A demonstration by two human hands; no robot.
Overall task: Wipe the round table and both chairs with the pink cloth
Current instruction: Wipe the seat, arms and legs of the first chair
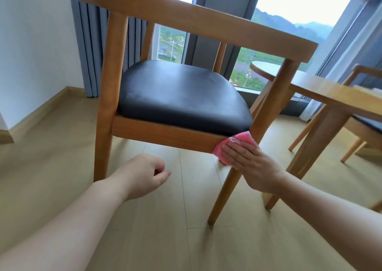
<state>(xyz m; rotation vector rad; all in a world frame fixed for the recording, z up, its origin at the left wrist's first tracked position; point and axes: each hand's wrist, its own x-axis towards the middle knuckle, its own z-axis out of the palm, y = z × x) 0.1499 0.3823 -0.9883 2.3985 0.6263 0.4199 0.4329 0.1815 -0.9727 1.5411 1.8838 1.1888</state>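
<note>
One pink cloth (pixel 234 144) is pressed against the wooden seat rail of the near chair (pixel 165 134), at the corner where the rail meets the chair's right-hand front leg. The cloth is held flat there by the right hand (pixel 251 167), whose fingers are laid straight across it, with the thumb hidden from view. The left hand (pixel 144 175) is held in the air below the seat rail, apart from the chair, with its fingers loosely curled and nothing grasped. The near chair is seen to have a black padded seat (pixel 177 97), a curved wooden back rail and four wooden legs. To the right, one round wooden desk (pixel 322 90) is seen beside the near chair, and behind it a second chair (pixel 363 72) is partly visible, so two chairs are counted. Pale wooden floor (pixel 155 239) lies under everything. Behind the chairs, a large window (pixel 299 8) and one grey-blue curtain (pixel 91 43) are seen.
</note>
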